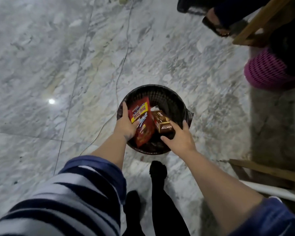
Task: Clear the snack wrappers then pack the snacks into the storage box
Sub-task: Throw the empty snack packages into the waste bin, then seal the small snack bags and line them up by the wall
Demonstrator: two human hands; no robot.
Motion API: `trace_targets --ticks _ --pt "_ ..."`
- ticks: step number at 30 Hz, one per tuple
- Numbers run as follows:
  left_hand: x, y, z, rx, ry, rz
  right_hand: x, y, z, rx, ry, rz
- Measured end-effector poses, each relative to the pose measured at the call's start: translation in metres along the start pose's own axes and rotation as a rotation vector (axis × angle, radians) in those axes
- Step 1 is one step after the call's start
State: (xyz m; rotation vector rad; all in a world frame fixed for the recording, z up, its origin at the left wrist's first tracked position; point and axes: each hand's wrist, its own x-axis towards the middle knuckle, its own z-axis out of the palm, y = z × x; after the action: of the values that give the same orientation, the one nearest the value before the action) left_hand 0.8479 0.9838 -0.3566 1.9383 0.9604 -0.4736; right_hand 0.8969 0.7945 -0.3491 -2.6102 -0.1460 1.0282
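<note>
- A person is standing on a grey marble floor (41,57), looking straight down at both hands held over a round black bin (162,94).
- The left hand (126,124) is gripping a red snack wrapper (142,123) by its left edge, thumb lying across the front, and the wrapper is hanging upright inside the bin's mouth.
- The right hand (179,137) is holding a brown snack box (163,123) from behind, fingers spread and curled round its near end; the box is sitting just right of the red wrapper, touching it, also over the bin's opening.
- Both forearms are reaching forward out of blue sleeves, the left sleeve (66,193) striped in white.
- Below the hands, the person's legs in black (160,193) are showing.
- A thin white cable (124,53) is running across the floor beyond the left hand.
- Far beyond the right hand, a pink mesh basket (266,72) is sitting beside wooden furniture (255,23).
</note>
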Motion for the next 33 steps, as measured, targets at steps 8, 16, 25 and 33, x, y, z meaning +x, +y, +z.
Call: trace_targets --ticks 8,16,25,33 --pt "-0.002 0.024 -0.002 0.12 -0.118 -0.03 0.008 0.003 -0.017 -0.055 -0.053 -0.017" --pt "-0.062 0.109 -0.035 0.289 -0.197 0.174 -0.052 0.005 -0.113 -0.05 -0.014 -0.001" --pt "-0.236 0.242 -0.03 0.566 -0.34 0.651 -0.257 0.048 -0.222 0.085 0.331 0.061" --pt "-0.436 0.264 0.062 0.779 -0.554 1.096 -0.475 0.148 -0.202 0.274 0.593 0.341"
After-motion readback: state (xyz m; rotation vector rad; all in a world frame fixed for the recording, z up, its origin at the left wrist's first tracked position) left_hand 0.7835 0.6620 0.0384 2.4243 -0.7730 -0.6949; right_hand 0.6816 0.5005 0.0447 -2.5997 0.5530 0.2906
